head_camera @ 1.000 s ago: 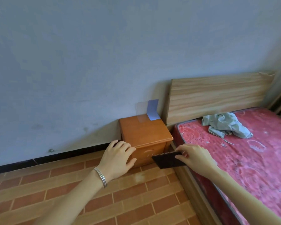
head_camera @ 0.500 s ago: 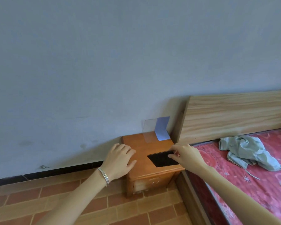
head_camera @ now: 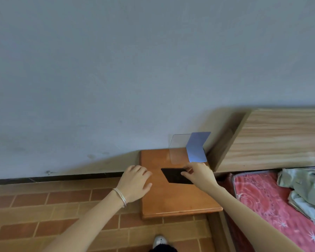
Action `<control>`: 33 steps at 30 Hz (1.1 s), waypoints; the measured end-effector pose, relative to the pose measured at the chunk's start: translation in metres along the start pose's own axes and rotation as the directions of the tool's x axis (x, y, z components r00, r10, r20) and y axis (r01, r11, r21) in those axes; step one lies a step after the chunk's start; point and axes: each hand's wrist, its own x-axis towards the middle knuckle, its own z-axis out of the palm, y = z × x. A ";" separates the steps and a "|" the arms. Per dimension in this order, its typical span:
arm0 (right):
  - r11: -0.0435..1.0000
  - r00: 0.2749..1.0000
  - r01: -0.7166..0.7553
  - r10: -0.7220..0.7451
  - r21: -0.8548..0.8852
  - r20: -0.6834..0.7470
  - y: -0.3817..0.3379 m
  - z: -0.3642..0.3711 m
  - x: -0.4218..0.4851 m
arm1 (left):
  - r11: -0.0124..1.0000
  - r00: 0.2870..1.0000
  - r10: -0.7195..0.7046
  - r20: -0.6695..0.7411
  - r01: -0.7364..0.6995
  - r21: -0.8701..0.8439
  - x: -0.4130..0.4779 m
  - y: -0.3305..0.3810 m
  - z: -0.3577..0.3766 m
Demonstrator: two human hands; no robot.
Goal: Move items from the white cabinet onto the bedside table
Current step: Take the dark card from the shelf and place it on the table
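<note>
The right hand (head_camera: 198,176) pinches the near right edge of a flat black card (head_camera: 174,176) between thumb and fingertips. The card lies low over the wooden bedside surface (head_camera: 171,200), reaching out to the left of that hand; whether it rests flat on the wood cannot be told. The left hand (head_camera: 135,182), with thin bracelets (head_camera: 120,197) at the wrist, is relaxed with fingers loosely spread over the surface's left edge, just left of the card and holding nothing. Beyond the right hand, a blue card (head_camera: 196,148) and a clear sheet (head_camera: 178,148) lean against the wall at the back of the surface. To the right of the right hand are a wooden headboard (head_camera: 280,139) and a red mattress (head_camera: 262,197) with a crumpled grey-green cloth (head_camera: 305,190).
</note>
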 end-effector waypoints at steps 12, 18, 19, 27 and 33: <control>0.999 0.999 -0.012 0.014 0.039 -0.037 0.076 0.138 0.187 | 0.995 0.993 -0.052 0.106 0.061 -0.082 0.131 -0.059 0.154; 0.976 0.936 0.191 -0.214 -0.107 -0.281 0.098 0.217 0.234 | 0.990 0.986 -0.126 0.110 0.131 -0.042 0.172 -0.085 0.249; 0.965 0.914 0.213 -0.251 -0.150 -0.318 0.098 0.232 0.235 | 0.989 0.985 -0.135 0.108 0.141 -0.047 0.173 -0.087 0.263; 0.905 0.879 0.337 -0.402 -0.261 -0.258 0.105 0.329 0.213 | 0.962 0.957 -0.246 0.153 0.261 -0.085 0.156 -0.103 0.323; 0.899 0.896 0.366 -0.410 -0.242 -0.168 0.120 0.339 0.214 | 0.981 0.974 -0.151 0.167 0.169 -0.098 0.160 -0.106 0.336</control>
